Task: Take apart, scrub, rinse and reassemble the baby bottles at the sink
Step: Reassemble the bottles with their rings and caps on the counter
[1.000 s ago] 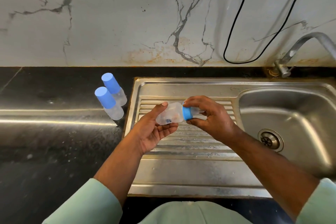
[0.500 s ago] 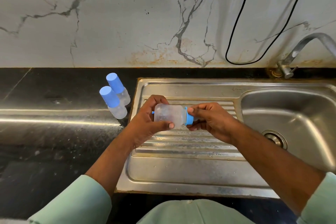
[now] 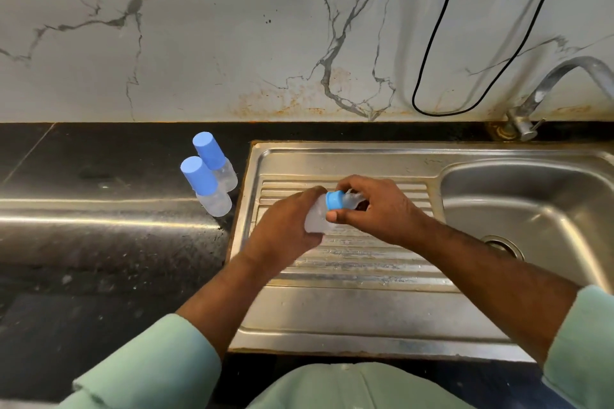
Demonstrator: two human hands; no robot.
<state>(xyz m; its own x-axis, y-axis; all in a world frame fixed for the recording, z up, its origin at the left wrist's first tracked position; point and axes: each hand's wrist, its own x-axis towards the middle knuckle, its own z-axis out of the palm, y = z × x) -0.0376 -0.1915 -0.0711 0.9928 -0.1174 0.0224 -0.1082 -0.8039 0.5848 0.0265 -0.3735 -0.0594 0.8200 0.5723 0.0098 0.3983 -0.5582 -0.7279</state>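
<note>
Bottle (image 3: 315,221) of cloudy see-through plastic lies sideways in the air over the ridged part of the sink (image 3: 349,262). It has a blue ring (image 3: 333,200) and a clear teat. The left hand (image 3: 285,229) is wrapped around its body. The right hand (image 3: 372,209) pinches the ring. Two capped bottles (image 3: 209,176) stand on the black counter (image 3: 99,242), just beside the sink.

**Bottle tilts, left hand rolls over it**

The left hand (image 3: 285,229), palm-up under the clear plastic baby bottle (image 3: 315,221) a second ago, now lies over it, knuckles up. The bottle, level half a second ago, now tilts with its blue screw ring (image 3: 334,200) raised toward the frame's centre. The right hand (image 3: 378,209) now arches over the ring and clear teat.
</note>
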